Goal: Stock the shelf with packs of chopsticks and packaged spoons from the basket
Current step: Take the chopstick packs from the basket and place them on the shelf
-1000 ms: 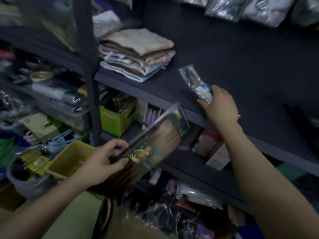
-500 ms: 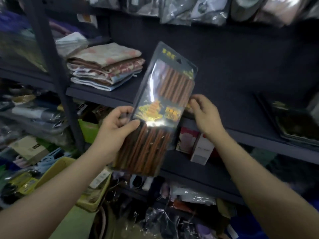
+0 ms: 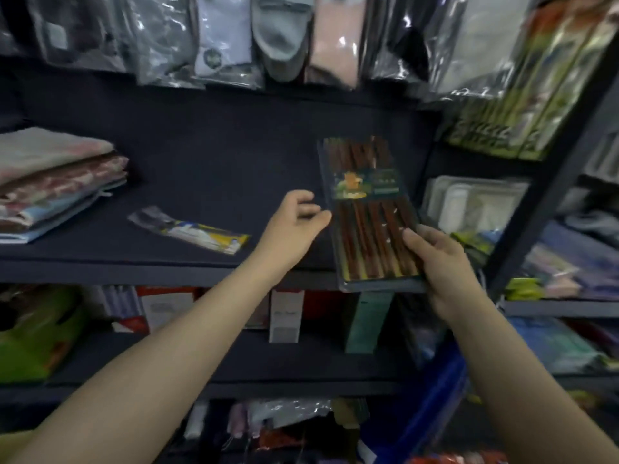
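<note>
Chopstick pack [image 3: 370, 212] lies flat on the dark shelf [image 3: 217, 155], right side, near end sticking out past the front edge. Right hand [image 3: 442, 266] grips that near end, thumb on top, fingers under. Left hand [image 3: 294, 226] is loose and half-curled, holding nothing, fingertips just beside the pack's left edge, can't tell if touching

Handling, as a guess: light, flat, fairly stiff since it keeps its shape over the edge; glossy film probably slippery, so pinch the short end or the long edges, not the face. Not fragile. Could tip off if let go while overhanging, needs pushing further in

Looks: long rectangular pack, clear front, row of reddish-brown chopsticks running lengthwise, a green-yellow printed label band across the middle, dark border. Glare spots on the film

Further left on the same shelf, well apart: packaged spoon [image 3: 189, 234], clear wrap with yellow-white print, lying at an angle. Far left, folded cloth stack [image 3: 57, 182]. Bagged socks [image 3: 281, 38] hang above. Boxes on the shelf below. Basket not in view
</note>
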A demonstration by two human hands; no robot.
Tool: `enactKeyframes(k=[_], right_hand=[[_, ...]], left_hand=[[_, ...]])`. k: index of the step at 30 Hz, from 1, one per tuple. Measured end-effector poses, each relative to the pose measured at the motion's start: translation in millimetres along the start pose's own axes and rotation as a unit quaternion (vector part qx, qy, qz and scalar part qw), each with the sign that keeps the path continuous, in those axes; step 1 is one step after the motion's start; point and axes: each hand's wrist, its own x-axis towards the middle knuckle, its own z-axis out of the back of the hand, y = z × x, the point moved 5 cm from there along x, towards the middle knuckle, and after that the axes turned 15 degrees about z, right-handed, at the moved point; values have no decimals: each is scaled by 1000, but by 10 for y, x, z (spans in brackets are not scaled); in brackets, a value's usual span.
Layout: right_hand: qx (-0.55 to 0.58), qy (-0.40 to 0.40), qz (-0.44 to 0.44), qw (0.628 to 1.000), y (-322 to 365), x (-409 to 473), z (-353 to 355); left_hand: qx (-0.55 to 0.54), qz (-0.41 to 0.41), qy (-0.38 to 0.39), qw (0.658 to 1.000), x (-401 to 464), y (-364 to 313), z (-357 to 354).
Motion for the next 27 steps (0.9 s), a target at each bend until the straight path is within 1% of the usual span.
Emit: enactKeyframes(k=[2, 5, 7, 9, 10, 12, 13, 16, 17, 19, 21, 22, 23, 24, 25, 26, 27], right_hand=[[-42, -33, -39, 998, -98, 172, 279], [-77, -68, -93, 990, -225, 410, 529], [-114, -77, -91, 986, -228, 569, 587], [-199, -69, -59, 976, -234, 745, 599], [-272, -48, -41, 960, -229, 811, 577], [-424, -12, -9, 906, -181, 853, 479], [-478, -2, 6, 878, -192, 875, 441], [-611, -6, 26, 791, -202, 876, 352], [-631, -10, 36, 775, -172, 854, 314], [-639, -24, 88, 764, -64, 756, 183], [-614, -14, 201, 764, 12, 576, -98], [-583, 14, 264, 768, 12, 430, -306], [-544, 57, 309, 778, -19, 262, -540], [-498, 110, 332, 794, -84, 76, -794], [-455, 170, 336, 807, -167, -126, -1056], [-422, 228, 335, 811, -270, -335, -1317], [-398, 280, 334, 807, -365, -546, -1582]], left_hand=[[53, -14, 9, 998, 35, 55, -81], [98, -29, 25, 994, 65, 149, -130], [111, -40, 20, 993, 69, 178, -108], [126, -50, 10, 991, 61, 201, -65], [143, -55, 5, 988, 47, 216, -41], [193, -68, -7, 979, -11, 237, 18], [216, -79, -13, 973, -53, 244, 51], [270, -113, -25, 956, -221, 276, 156], [285, -120, -26, 951, -275, 312, 198], [312, -127, -28, 941, -386, 436, 316], [331, -130, -36, 934, -486, 613, 481], [336, -125, -38, 933, -541, 724, 575], [340, -110, -38, 933, -594, 851, 670], [342, -90, -40, 934, -658, 983, 780], [343, -66, -45, 936, -728, 1129, 909], [341, -43, -52, 938, -810, 1283, 1059], [339, -21, -61, 939, -896, 1440, 1230]])
